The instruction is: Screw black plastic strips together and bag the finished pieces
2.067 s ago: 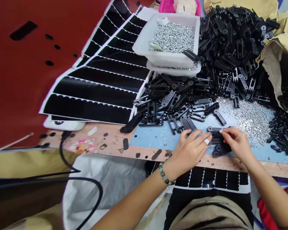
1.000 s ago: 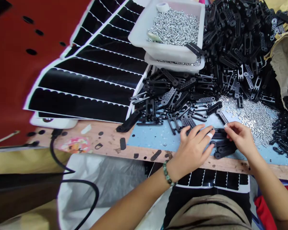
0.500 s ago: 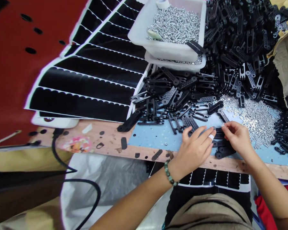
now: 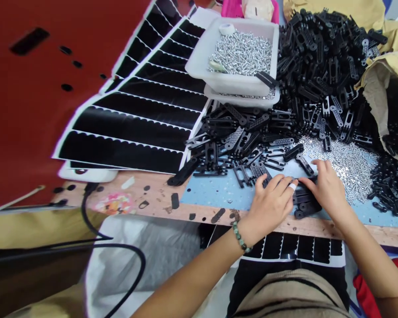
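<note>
Row of flat black plastic links with rounded ends lies on the light-blue speckled sheet, right of centre in the lower half of frame, between the two hands. Left hand: palm down, fingers lightly bent, thumb apart, fingertips at the row's upper left end. Right hand: thumb stretched leftward along the row's top edge, index finger raised and parted from it; no pinch visible, lower fingers partly hidden. Handling, judged: links light, stiff, fairly smooth, likely to skid sideways under uneven pressure; not obviously fragile. Best hold: long edges near mid-length, or one fingertip steadying each rounded end.
</note>
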A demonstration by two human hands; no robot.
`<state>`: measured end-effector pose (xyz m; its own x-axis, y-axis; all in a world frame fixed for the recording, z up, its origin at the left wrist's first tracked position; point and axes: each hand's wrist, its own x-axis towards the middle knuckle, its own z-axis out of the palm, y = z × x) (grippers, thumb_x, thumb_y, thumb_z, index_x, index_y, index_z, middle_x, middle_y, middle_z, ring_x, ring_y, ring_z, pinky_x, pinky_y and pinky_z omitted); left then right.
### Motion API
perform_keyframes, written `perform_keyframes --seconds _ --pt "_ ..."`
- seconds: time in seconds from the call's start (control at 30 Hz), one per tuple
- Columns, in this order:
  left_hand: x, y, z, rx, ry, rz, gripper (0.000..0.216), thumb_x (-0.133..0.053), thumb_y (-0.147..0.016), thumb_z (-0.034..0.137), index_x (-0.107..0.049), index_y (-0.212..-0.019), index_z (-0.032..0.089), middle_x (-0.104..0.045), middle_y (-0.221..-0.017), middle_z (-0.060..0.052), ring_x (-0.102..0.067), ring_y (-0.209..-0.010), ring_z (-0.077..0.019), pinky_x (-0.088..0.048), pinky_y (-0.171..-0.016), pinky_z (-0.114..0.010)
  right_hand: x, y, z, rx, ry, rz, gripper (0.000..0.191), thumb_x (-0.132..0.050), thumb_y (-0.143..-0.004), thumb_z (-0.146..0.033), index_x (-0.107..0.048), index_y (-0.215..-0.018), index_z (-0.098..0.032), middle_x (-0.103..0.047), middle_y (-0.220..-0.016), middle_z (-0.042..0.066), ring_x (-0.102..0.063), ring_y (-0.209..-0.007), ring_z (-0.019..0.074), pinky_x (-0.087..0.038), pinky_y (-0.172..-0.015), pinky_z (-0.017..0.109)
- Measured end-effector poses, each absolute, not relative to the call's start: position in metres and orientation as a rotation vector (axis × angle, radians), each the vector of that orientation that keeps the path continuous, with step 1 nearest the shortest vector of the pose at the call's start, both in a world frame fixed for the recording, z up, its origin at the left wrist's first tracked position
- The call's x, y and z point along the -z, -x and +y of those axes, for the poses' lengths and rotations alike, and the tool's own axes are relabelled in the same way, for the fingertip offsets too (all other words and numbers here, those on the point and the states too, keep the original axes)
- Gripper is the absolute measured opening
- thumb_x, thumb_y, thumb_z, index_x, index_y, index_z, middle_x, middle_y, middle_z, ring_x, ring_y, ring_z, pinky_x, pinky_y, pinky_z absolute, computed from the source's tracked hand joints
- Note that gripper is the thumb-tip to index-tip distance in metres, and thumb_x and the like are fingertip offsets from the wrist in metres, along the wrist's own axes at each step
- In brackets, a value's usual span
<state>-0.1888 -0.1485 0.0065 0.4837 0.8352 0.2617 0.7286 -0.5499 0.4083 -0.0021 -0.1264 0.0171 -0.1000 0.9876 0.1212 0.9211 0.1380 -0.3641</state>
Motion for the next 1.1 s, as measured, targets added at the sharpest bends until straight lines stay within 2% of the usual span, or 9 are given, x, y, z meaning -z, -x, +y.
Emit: perform_keyframes --seconds 0.07,0.17,0.23,0.4,0.53,0.7,0.8,0.93,1.1 --pt "-0.008 0.187 -0.149 -0.604 -2.485 1.322 0.035 -0.045 -0.092 0.028 -0.054 -0.124 0.017 -0.052 -0.136 -0.011 -0.042 -0.127 -0.0271 -0.02 -0.106 -0.052 -0.015 -0.008 -0.139 -0.191 1.736 -2.033 0.032 -0.051 -0.091 -0.042 -0.052 -0.112 -0.018 -0.059 -0.1 0.013 -0.058 -0.094 0.027 -0.051 -0.074 0.04" --pt "-0.005 0.18 -0.151 -0.542 -2.476 1.283 0.071 -0.055 -0.083 0.051 -0.038 -0.138 0.009 -0.033 -0.148 -0.019 -0.027 -0.137 -0.0321 -0.018 -0.108 -0.055 -0.006 -0.017 -0.165 -0.195 1.577 -2.05 0.035 -0.044 -0.094 -0.033 -0.047 -0.126 -0.018 -0.058 -0.117 0.015 -0.054 -0.112 0.0276 -0.046 -0.094 0.047" --pt "0.0 0.172 -0.153 -0.499 -2.453 1.274 0.085 -0.059 -0.077 0.054 -0.031 -0.141 0.005 -0.034 -0.147 -0.021 -0.026 -0.138 -0.0328 -0.015 -0.111 -0.055 0.003 -0.015 -0.179 -0.235 1.502 -2.208 0.044 -0.039 -0.095 -0.029 -0.038 -0.138 -0.018 -0.051 -0.135 0.016 -0.044 -0.128 0.0283 -0.037 -0.104 0.053" --pt "0.01 0.157 -0.157 -0.467 -2.37 1.34 0.071 -0.058 -0.076 0.041 -0.039 -0.136 0.008 -0.048 -0.134 -0.019 -0.039 -0.127 -0.0329 -0.009 -0.113 -0.057 0.019 -0.001 -0.19 -0.245 1.509 -2.432 0.053 -0.035 -0.095 -0.024 -0.026 -0.147 -0.02 -0.04 -0.148 0.01 -0.029 -0.14 0.0246 -0.021 -0.113 0.055" --pt "0.004 0.155 -0.159 -0.457 -2.397 1.333 0.062 -0.052 -0.079 0.036 -0.04 -0.133 0.007 -0.049 -0.132 -0.019 -0.041 -0.125 -0.0321 -0.005 -0.114 -0.058 0.029 0.001 -0.187 -0.19 1.657 -2.231 0.054 -0.033 -0.096 -0.024 -0.023 -0.149 -0.019 -0.039 -0.148 0.013 -0.026 -0.142 0.0272 -0.018 -0.112 0.061" --pt "-0.004 0.15 -0.158 -0.429 -2.415 1.302 0.068 -0.056 -0.077 0.041 -0.038 -0.134 0.007 -0.05 -0.128 -0.018 -0.042 -0.122 -0.0319 -0.002 -0.114 -0.059 0.035 -0.006 -0.19 -0.38 1.502 -2.07 0.055 -0.032 -0.097 -0.025 -0.017 -0.149 -0.021 -0.039 -0.147 0.015 -0.031 -0.14 0.0262 -0.025 -0.11 0.061" --pt "-0.002 0.143 -0.157 -0.428 -2.437 1.259 0.073 -0.058 -0.078 0.043 -0.034 -0.138 0.009 -0.05 -0.126 -0.017 -0.044 -0.119 -0.0318 -0.01 -0.113 -0.058 0.03 -0.011 -0.194 -0.452 1.364 -1.935 0.048 -0.035 -0.096 -0.024 -0.03 -0.144 -0.023 -0.045 -0.142 0.013 -0.041 -0.134 0.0254 -0.033 -0.108 0.057" --pt "-0.004 0.152 -0.162 -0.526 -2.401 1.245 0.076 -0.061 -0.077 0.046 -0.035 -0.137 0.008 -0.051 -0.121 -0.017 -0.045 -0.116 -0.0322 -0.026 -0.109 -0.053 0.018 -0.023 -0.195 -0.336 1.298 -1.707 0.036 -0.039 -0.095 -0.023 -0.049 -0.129 -0.022 -0.057 -0.125 0.013 -0.051 -0.12 0.0262 -0.043 -0.099 0.053" --pt "-0.02 0.233 -0.217 -0.745 -2.274 1.413 0.084 -0.059 -0.078 0.049 -0.021 -0.145 0.016 -0.044 -0.129 -0.017 -0.045 -0.118 -0.0324 -0.039 -0.102 -0.049 0.01 -0.034 -0.179 -0.229 1.436 -1.64 0.026 -0.047 -0.092 -0.027 -0.056 -0.115 -0.019 -0.059 -0.104 0.011 -0.058 -0.097 0.0245 -0.048 -0.086 0.047"
